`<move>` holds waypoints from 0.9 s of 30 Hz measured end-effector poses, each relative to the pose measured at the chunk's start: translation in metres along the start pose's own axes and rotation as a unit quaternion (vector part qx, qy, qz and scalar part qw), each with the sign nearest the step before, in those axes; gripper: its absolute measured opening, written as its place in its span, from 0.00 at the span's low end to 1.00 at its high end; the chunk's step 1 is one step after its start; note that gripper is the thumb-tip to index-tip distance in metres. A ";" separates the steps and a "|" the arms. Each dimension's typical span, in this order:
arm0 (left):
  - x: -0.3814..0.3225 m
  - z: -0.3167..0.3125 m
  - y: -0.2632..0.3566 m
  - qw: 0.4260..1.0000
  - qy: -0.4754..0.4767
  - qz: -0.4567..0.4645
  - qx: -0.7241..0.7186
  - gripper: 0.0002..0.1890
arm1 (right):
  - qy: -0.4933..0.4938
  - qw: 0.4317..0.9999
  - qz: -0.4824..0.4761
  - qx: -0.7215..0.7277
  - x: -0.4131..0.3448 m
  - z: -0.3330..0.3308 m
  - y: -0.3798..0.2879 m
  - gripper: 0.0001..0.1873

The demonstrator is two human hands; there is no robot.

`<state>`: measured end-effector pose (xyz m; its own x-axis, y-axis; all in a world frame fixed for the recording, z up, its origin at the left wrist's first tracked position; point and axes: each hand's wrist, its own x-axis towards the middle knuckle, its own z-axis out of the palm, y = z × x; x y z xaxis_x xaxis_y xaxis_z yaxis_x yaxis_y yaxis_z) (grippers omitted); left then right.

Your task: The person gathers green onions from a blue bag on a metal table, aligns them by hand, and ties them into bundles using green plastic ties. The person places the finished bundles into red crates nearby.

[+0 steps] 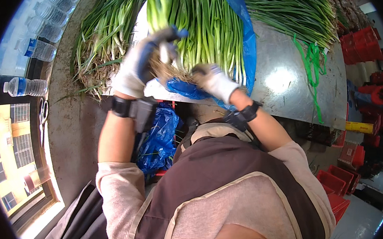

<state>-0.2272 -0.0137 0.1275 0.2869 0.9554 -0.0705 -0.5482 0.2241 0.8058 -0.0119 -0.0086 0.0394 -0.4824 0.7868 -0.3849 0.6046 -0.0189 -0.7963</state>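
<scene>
My left hand (pixel 148 56), in a white and blue work glove, grips a bunch of scallions (pixel 160 11) near its white ends. Brown roots (pixel 163 69) hang below that grip, blurred by motion. Close on the right is my right hand (pixel 213 80), also gloved, with its fingertips at the roots; blur hides whether they pinch anything. Behind both hands, cleaner scallions (pixel 208 32) lie on a blue plastic sheet (pixel 249 46). To the left spreads a pile of scallions with dirty roots (pixel 103 52).
Dark green scallions (pixel 287 5) and green plastic ties (pixel 312 64) lie on the metal table (pixel 271 54) at right. Plastic bottles (pixel 26 86) and scissors (pixel 43 113) are along the window side. A blue plastic bag (pixel 160 136) sits below the table edge. Red crates (pixel 333 178) stand at right.
</scene>
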 end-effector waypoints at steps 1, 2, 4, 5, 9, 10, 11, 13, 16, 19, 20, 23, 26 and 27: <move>0.007 -0.002 -0.026 0.993 0.075 -0.072 0.060 0.18 | 0.092 0.995 0.011 -0.028 0.005 -0.017 0.016 0.18; 0.011 -0.004 -0.053 0.984 0.104 -0.110 0.098 0.17 | 0.201 0.977 0.059 -0.046 0.006 -0.023 0.029 0.18; 0.019 -0.013 -0.103 0.983 0.105 -0.132 0.078 0.15 | 0.185 0.962 0.115 -0.167 0.011 -0.022 0.044 0.21; 0.023 -0.017 -0.126 0.973 0.167 -0.134 0.080 0.12 | 0.130 0.962 0.176 -0.163 0.012 -0.013 0.047 0.23; 0.035 -0.042 -0.168 0.868 0.086 0.073 0.483 0.11 | 0.107 0.954 0.220 -0.174 0.025 0.002 0.049 0.32; 0.035 -0.046 -0.168 0.720 0.012 0.099 0.687 0.11 | 0.170 0.967 0.173 -0.076 0.025 -0.001 0.052 0.34; 0.035 -0.048 -0.167 0.697 -0.005 0.171 0.696 0.11 | 0.153 0.978 0.141 -0.003 0.027 -0.007 0.056 0.35; 0.033 -0.048 -0.159 0.631 -0.024 0.252 0.733 0.10 | 0.129 0.968 0.119 0.180 0.027 -0.018 0.067 0.36; 0.030 -0.037 -0.152 0.684 -0.029 0.313 0.658 0.12 | 0.025 0.897 0.100 0.429 0.026 -0.027 0.081 0.23; 0.031 -0.032 -0.148 0.758 -0.043 0.248 0.602 0.13 | 0.093 0.939 -0.150 0.296 0.029 -0.032 0.087 0.13; 0.031 -0.033 -0.147 0.767 -0.048 0.259 0.585 0.13 | 0.087 0.940 -0.128 0.305 0.030 -0.035 0.088 0.13; 0.033 -0.036 -0.148 0.986 -0.022 -0.006 0.162 0.14 | -0.034 0.843 0.024 0.536 0.039 -0.043 0.086 0.12; 0.035 -0.039 -0.148 0.990 0.052 -0.130 0.016 0.14 | -0.111 0.766 0.036 0.632 0.037 -0.055 0.077 0.12; 0.035 -0.039 -0.148 0.981 0.084 -0.167 -0.043 0.14 | -0.088 0.775 0.069 0.622 0.035 -0.056 0.071 0.13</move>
<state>-0.1666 -0.0060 -0.0177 0.3320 0.8423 -0.4247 -0.5113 0.5390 0.6694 0.0493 0.0518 -0.0048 -0.6135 0.6299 -0.4764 -0.3678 -0.7617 -0.5334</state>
